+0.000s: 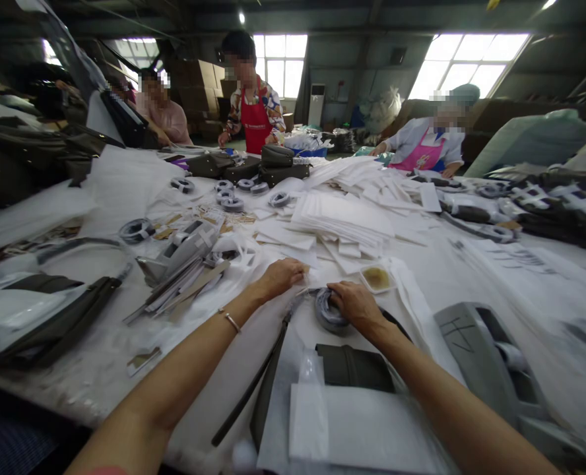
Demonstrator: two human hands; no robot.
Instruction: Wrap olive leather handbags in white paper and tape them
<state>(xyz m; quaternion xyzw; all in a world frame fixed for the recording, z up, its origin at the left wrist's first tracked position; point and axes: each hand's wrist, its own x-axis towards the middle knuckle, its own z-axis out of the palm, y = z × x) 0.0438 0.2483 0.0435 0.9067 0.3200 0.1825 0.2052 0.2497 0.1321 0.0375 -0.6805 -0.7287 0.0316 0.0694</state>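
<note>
My right hand (355, 305) is closed over a coiled grey strap roll (326, 311) lying on the white table. My left hand (282, 275) rests just to its left, fingers curled and pinching the loose end of the strap near the roll. A dark olive bag (355, 367) with a long dark strap (253, 386) lies below my hands, partly covered by white foam sheets (357, 429). A small tray (377, 278) with yellowish paste sits just above my right hand.
A grey tape dispenser (476, 349) stands at the right. Stacks of white sheets (342, 221), several grey strap rolls (233, 198) and dark bags (273, 165) fill the table. Three people work at the far side. Bagged dark bags (40, 310) lie at left.
</note>
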